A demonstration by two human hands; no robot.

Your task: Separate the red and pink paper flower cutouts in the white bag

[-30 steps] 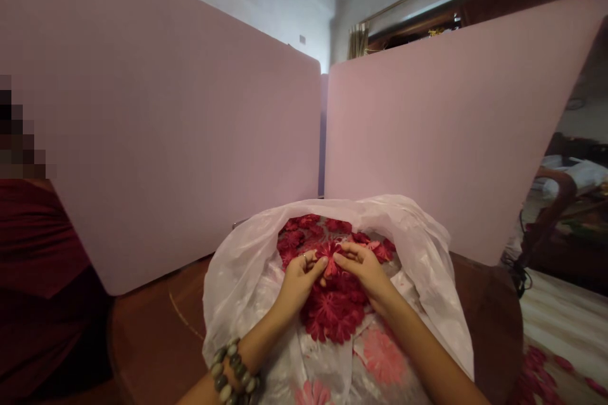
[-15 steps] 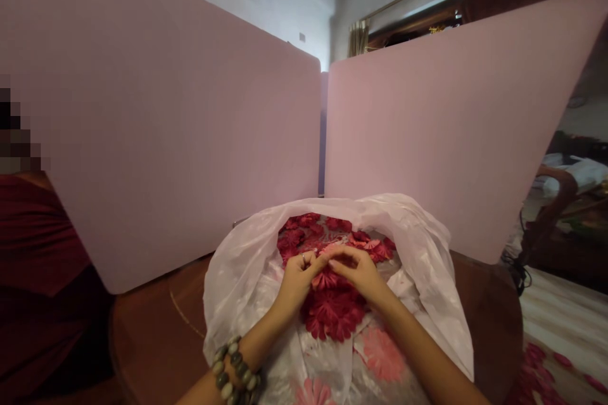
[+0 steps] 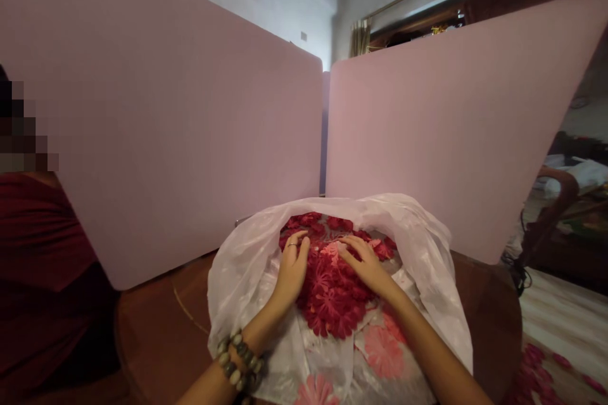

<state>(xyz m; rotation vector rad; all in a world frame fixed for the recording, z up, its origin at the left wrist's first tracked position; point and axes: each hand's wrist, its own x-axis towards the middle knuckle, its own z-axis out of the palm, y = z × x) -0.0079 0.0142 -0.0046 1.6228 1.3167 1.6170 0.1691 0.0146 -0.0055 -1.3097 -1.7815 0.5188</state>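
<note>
My left hand [image 3: 292, 270] and my right hand [image 3: 365, 263] rest with spread fingers on a heap of dark red fabric flowers [image 3: 330, 288], with lighter pink petals near the right fingertips. Neither hand visibly grips anything. The heap lies inside a crumpled white plastic bag [image 3: 247, 278], whose mouth is folded open around it. Below the heap is a white cloth printed with pink flowers [image 3: 384, 351]. A stone-bead bracelet [image 3: 239, 360] circles my left wrist, and a thin ring [image 3: 292, 244] sits on one left finger.
A round reddish-brown wooden table [image 3: 161, 322] carries the bag. Two pink partition boards [image 3: 180, 126] stand behind it. A person in dark red clothing [image 3: 40, 246] sits at the left. A patterned floor rug [image 3: 555, 322] lies at the lower right.
My hands have moved apart from their pinched position above the flowers and now lie flat on the heap. The light pink piece between them has dropped onto the heap.
</note>
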